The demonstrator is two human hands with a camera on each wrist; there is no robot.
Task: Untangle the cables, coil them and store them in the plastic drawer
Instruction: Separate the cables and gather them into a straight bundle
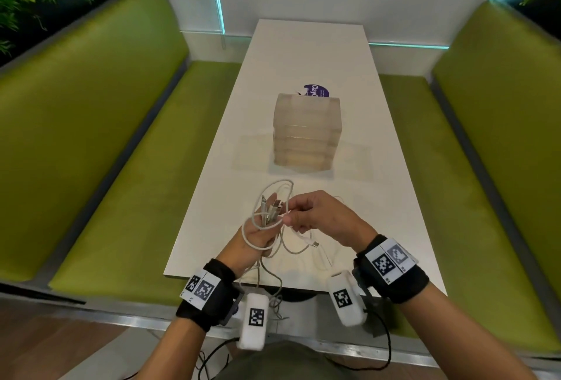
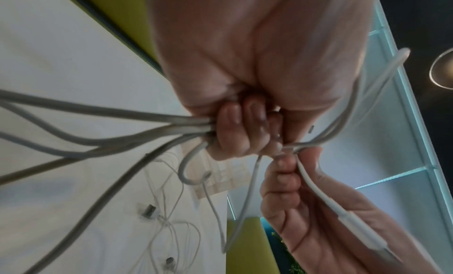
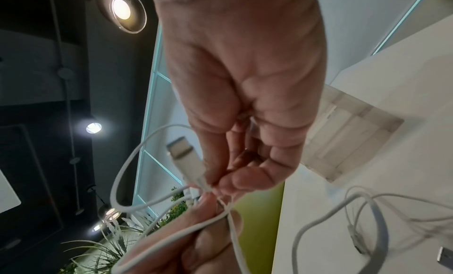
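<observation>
Near the front of the white table (image 1: 309, 55), my left hand (image 1: 264, 228) grips a bundle of white cables (image 1: 258, 243) in a fist, with several plug ends (image 1: 270, 206) sticking up past the fingers. Loops hang from it over the table edge. My right hand (image 1: 291, 222) pinches one white cable just beside the left fist. In the right wrist view its fingertips (image 3: 220, 179) hold a white connector (image 3: 188, 158). More loose cable (image 1: 303, 246) lies on the table below both hands. The translucent plastic drawer unit (image 1: 308, 130) stands mid-table, its drawers pushed in.
Green padded benches (image 1: 121, 167) (image 1: 485, 152) flank the narrow table. A purple round label (image 1: 317, 91) lies behind the drawer unit. Faint translucent flat pieces (image 1: 252, 152) lie on either side of the unit. A white wall closes the far end.
</observation>
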